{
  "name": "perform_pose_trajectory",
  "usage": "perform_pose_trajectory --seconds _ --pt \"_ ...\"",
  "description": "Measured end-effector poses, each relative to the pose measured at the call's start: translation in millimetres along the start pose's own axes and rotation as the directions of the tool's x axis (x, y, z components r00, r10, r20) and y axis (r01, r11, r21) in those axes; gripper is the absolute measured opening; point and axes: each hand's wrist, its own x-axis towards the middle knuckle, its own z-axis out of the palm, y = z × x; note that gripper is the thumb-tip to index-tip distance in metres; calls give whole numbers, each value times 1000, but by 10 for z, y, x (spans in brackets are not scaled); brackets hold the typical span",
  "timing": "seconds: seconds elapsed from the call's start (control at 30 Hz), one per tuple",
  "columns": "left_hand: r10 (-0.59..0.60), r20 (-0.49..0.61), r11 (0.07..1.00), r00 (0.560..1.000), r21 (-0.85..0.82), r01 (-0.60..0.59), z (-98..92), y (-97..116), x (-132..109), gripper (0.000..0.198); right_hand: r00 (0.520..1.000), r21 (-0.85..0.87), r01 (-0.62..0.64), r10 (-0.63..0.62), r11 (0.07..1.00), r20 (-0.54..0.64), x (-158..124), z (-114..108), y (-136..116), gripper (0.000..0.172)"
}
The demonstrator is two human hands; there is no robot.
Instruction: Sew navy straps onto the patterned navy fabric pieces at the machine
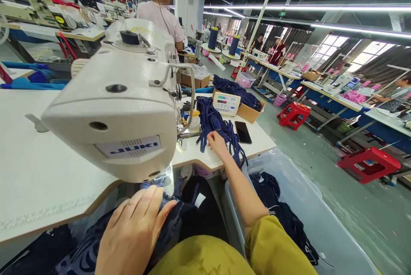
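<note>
My left hand point(135, 219) rests low in front of the sewing machine point(115, 108), thumb spread from the fingers, gripping a dark navy patterned garment point(170, 219). Part of this cloth sits under the machine head; more hangs over my lap. My right hand point(216, 143) reaches forward onto the table point(48, 163), right of the machine. Its fingers are pinched together at the edge of a bundle of navy fabric straps point(213, 116). What lies between those fingertips is too small to make out.
A control panel point(226, 103) stands behind the straps, beside a cardboard box point(252, 112) heaped with navy straps. A phone point(243, 132) lies near the table's right edge. Below, a clear plastic bin point(308, 210) holds dark cloth. A person point(160, 18) stands behind the machine.
</note>
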Motion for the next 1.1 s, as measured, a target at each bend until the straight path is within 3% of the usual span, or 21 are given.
perform_pose_trajectory --seconds 0.1,0.2,0.3,0.4,0.53,0.63,0.67,0.7,0.77,0.83,0.97,1.1 --pt "34 -16 999 999 -37 -35 5 12 13 39 999 40 -37 37 999 -2 37 161 -109 24" --pt "79 -11 991 997 -108 -80 10 -42 -19 31 994 108 -101 106 989 -34 121 259 -210 15" --pt "146 -2 972 989 -186 -144 12 -109 -54 24 990 252 -122 136 960 -36 166 163 -217 14" --pt "45 6 959 999 -279 -42 21 -141 -75 25 991 461 -108 130 881 -16 87 -78 -149 15" --pt "-12 28 935 1000 -355 21 28 -151 -108 28 992 736 -94 121 671 16 -279 -344 -132 14" --pt "3 68 921 998 -389 24 16 -164 -136 32 991 847 -129 92 516 95 -715 -334 -290 20" --pt "1 77 914 997 -404 31 10 -169 -143 33 985 882 -171 66 439 158 -871 -290 -374 22" --pt "-7 87 907 996 -419 43 5 -174 -150 33 962 918 -265 11 295 274 -1020 -235 -469 22" --pt "-38 115 885 993 -458 87 0 -185 -165 33 876 880 -446 -123 164 466 -1266 -109 -668 22" --pt "-87 151 847 985 -509 153 3 -197 -185 32 840 864 -465 -212 192 499 -1403 6 -841 20" --pt "-181 204 743 962 -612 270 12 -230 -223 28 879 910 -244 -319 335 354 -1384 162 -1002 12" --pt "-81 209 794 975 -578 190 -8 -262 -192 29 849 858 -104 -404 502 340 -1304 244 -1000 11"
